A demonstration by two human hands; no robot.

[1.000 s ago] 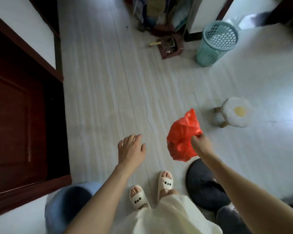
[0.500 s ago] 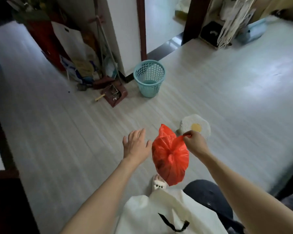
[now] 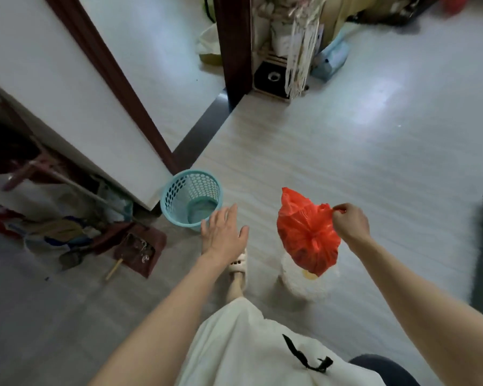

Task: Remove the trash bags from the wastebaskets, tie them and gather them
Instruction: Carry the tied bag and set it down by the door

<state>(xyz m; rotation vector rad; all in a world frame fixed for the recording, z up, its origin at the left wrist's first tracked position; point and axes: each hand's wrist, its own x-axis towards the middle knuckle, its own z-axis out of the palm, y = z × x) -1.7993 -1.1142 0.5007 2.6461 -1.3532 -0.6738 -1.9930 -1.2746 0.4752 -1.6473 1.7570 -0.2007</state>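
A tied red trash bag [image 3: 307, 235] hangs in the air at centre right, pinched at its top corner by my right hand [image 3: 349, 222]. My left hand [image 3: 223, 232] is stretched out flat with spread fingers and holds nothing. It hovers just right of a light blue perforated wastebasket [image 3: 191, 200] that stands on the floor by the wall corner. No bag lines the basket and its inside looks bare.
A small white fluffy stool [image 3: 304, 285] stands under the hanging bag. A dark red dustpan [image 3: 140, 250], broom handles and clutter lie at the left by the wall. A doorway with a dark frame [image 3: 232, 51] opens ahead. A wooden rack [image 3: 273, 79] stands behind it.
I have walked toward the blue wastebasket, which now sits close to my left hand. The red bag stays pinched in my right hand and now hangs over the white stool.
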